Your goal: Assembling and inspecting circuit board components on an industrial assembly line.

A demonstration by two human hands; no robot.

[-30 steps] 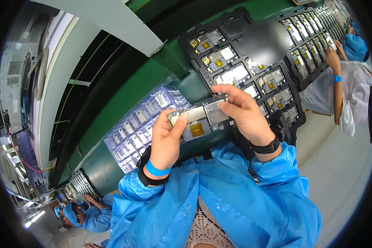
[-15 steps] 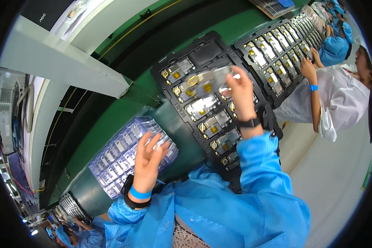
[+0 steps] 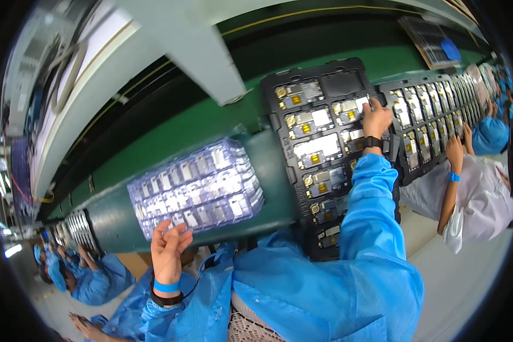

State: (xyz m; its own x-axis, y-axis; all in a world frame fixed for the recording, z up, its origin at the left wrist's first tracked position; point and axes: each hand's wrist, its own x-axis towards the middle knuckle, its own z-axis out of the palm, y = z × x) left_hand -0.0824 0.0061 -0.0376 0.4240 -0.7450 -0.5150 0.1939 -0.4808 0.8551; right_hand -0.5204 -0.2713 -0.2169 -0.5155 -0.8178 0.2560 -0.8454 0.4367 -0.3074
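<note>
A black tray (image 3: 290, 145) with two columns of pockets lies before me, most of them holding phone circuit boards with gold and silver parts. My right hand (image 3: 376, 121) is over its right column, fingers pinched at the right end of a circuit board (image 3: 347, 112) lying in the second pocket from the far end. My fingertips partly cover that end. At the near edge of a clear bluish plastic tray (image 3: 214, 182), my left hand (image 3: 169, 246) hangs with fingers loosely bent and apart, holding nothing. Rows of small metallic pieces sit in that clear tray.
Another black tray of boards (image 3: 416, 119) adjoins on the right, where a co-worker in white (image 3: 450, 194) reaches over it. A pale metal post (image 3: 202, 57) rises behind the green bench (image 3: 154, 137). People in blue (image 3: 97, 279) sit at the left.
My right hand has brought the board it carried over the black tray down into a right-column pocket. My left hand has moved left and nearer to me. The whole view has turned.
</note>
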